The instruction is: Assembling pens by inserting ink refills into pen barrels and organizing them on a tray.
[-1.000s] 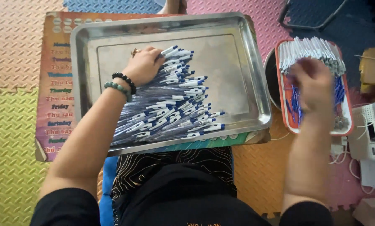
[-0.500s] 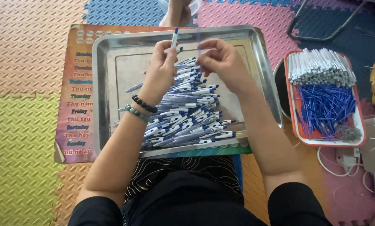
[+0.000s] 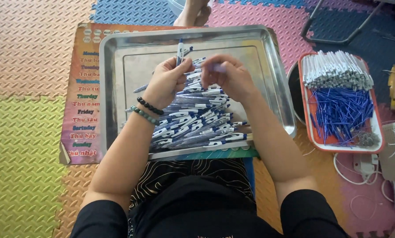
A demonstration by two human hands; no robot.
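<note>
Both hands have drawn closer together since half a second ago, and a second ago the right hand was away at the red tray; now it meets the left over the pen pile. Seen from the head camera, looking down: the left hand (image 3: 164, 81), with two bead bracelets on its wrist, has its grip closed around an upright blue-and-white pen (image 3: 179, 49), whose tip points away from the person. The right hand (image 3: 228, 76) is curled just beside it, fingers pinched on something small and pale that is too blurred to tell. Below both hands a heap of blue-and-white pens (image 3: 197, 119) fills the near part of a rectangular steel tray (image 3: 118, 88) on the floor. Under the tray lies an orange and pink poster (image 3: 80, 110) with a column of coloured words down its left side. To the right, well apart, a red plastic tray (image 3: 310, 128) holds white tubes at the far end and loose blue refills nearer.
</note>
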